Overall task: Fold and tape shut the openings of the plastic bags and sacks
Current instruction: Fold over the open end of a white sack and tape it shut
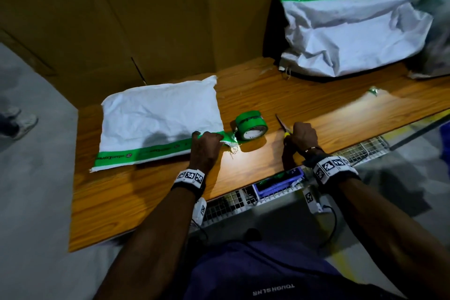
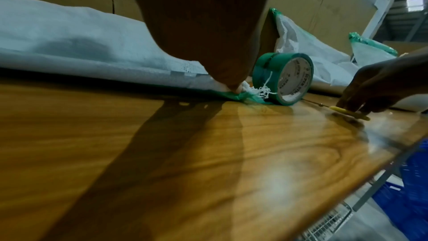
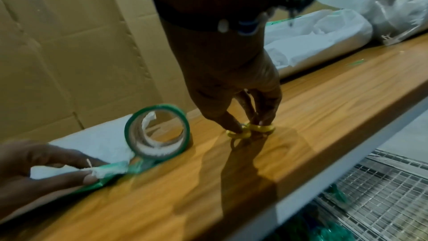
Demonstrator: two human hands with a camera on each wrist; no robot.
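Woven white plastic makes up the sack [image 1: 155, 114] lying flat at the left centre of the head view, on the wooden table [image 1: 267, 95]; its near edge is bound by a green tape strip [image 1: 146, 151] that runs to the sack's right corner. The left hand [image 1: 206, 145] reaches forward, palm down, with thumb and fingers pinching that taped corner, where loose white threads fray out; in the left wrist view the fingertips [image 2: 234, 87] press the corner against the table. The right hand [image 1: 302, 137], right of centre, is bent down at the wrist with its fingers closed on the yellow handles of a pair of scissors [image 1: 283, 126], whose blades lie on the table and point away toward the upper left. In the right wrist view the fingertips sit in the handle loops [image 3: 251, 130].

Count: one roll of green tape [image 1: 250, 125] stands on edge between the two hands, just beside the pinched corner; one pair of scissors; one flat sack under the left hand; a second, crumpled white sack [image 1: 350, 39] with a green taped top leans against the cardboard sheets [image 1: 121, 14] at the upper right, and a clear plastic bag [image 1: 438, 19] is blurred at the far right edge. What the sacks contain cannot be seen. Below the table's near edge, a wire mesh basket [image 1: 231, 204] holds a blue tray [image 1: 275, 185].
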